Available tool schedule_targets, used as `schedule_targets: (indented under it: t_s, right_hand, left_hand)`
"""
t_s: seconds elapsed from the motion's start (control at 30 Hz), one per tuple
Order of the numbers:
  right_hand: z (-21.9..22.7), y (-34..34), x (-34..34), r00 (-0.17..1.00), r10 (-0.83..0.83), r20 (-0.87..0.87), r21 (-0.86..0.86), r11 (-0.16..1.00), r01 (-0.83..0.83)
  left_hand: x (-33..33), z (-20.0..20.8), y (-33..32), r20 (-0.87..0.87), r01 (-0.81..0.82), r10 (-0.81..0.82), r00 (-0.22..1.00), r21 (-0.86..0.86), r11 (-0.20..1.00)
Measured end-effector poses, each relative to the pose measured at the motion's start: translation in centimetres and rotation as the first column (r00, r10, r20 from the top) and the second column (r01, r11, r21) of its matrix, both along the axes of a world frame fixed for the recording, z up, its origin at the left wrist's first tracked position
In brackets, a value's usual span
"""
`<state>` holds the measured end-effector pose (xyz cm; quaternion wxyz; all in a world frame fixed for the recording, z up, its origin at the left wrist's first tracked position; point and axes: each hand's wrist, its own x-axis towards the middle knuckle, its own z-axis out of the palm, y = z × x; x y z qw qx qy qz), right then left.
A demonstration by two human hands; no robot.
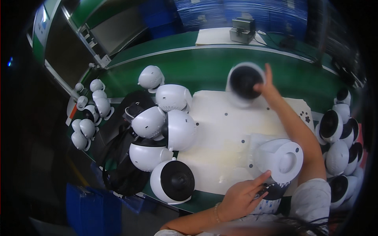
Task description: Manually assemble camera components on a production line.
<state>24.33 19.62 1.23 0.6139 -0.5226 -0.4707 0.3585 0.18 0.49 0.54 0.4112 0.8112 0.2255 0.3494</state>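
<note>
My right hand point(266, 84) is stretched out over the far part of the work surface. It grips a round white security camera point(245, 82) with a black front, thumb on the black face; both are slightly blurred. My left hand point(245, 196) is near the table's front edge with fingers extended and apart, nothing visibly held. Its index fingertip is next to the rim of a white ring-shaped stand point(296, 162), and I cannot tell if they touch. Beneath that stand is a dark part with a white toothed edge point(278, 187), partly hidden by my fingers.
Several white cameras point(182, 129) crowd the left of the pale mat point(214, 114), beside a black bag point(114, 153). Smaller cameras point(103, 107) stand farther left; more point(338, 157) are stacked at right. A metal case point(241, 35) sits behind. Blue bins point(94, 208) are below left.
</note>
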Motion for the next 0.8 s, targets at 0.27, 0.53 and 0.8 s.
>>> schedule_targets:
  t_s: [0.27,0.53,0.8]
  right_hand:
    - [-0.4,-2.1,-2.9,0.693,0.610,0.385,-0.297,0.792,-0.533]
    - [5.9,-11.9,0.3,0.959,-0.266,0.099,0.269,0.935,0.231]
    - [6.0,-21.1,-4.3,0.816,-0.009,0.578,0.187,0.975,-0.122]
  left_hand:
    - [0.2,0.0,-0.1,0.031,0.025,-0.025,0.999,0.021,0.999]
    - [0.3,0.1,-0.5,0.016,-0.063,0.061,0.998,0.153,0.986]
    - [0.4,-0.2,-1.0,-0.056,-0.049,0.059,0.997,0.157,0.986]
